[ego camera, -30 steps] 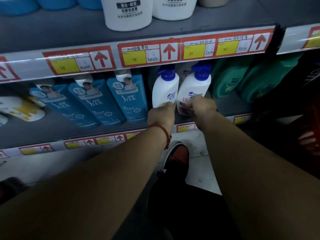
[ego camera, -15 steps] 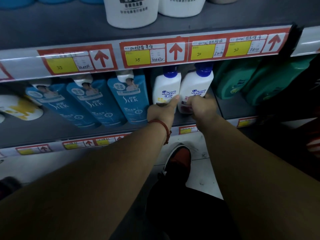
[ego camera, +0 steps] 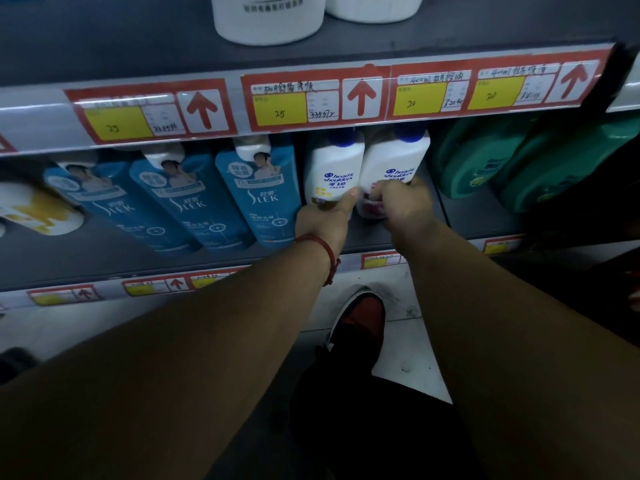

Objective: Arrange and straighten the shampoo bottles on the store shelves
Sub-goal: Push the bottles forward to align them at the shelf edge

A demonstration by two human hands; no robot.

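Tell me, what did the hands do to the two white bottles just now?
The hands brought the two white bottles closer together, so their sides now touch, and seem to have pushed them slightly further back. The left hand holds the left white bottle and the right hand holds the right white bottle, as before. The blue bottles and green bottles stayed put.

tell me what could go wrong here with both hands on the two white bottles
1. The left hand and right hand grip the left white bottle and right white bottle low down, so either might tip if pushed quickly.
2. The left white bottle stands close beside the nearest blue bottle; a sideways nudge could knock it.
3. Both white bottles' tops sit right under the price rail; lifting them could catch it.
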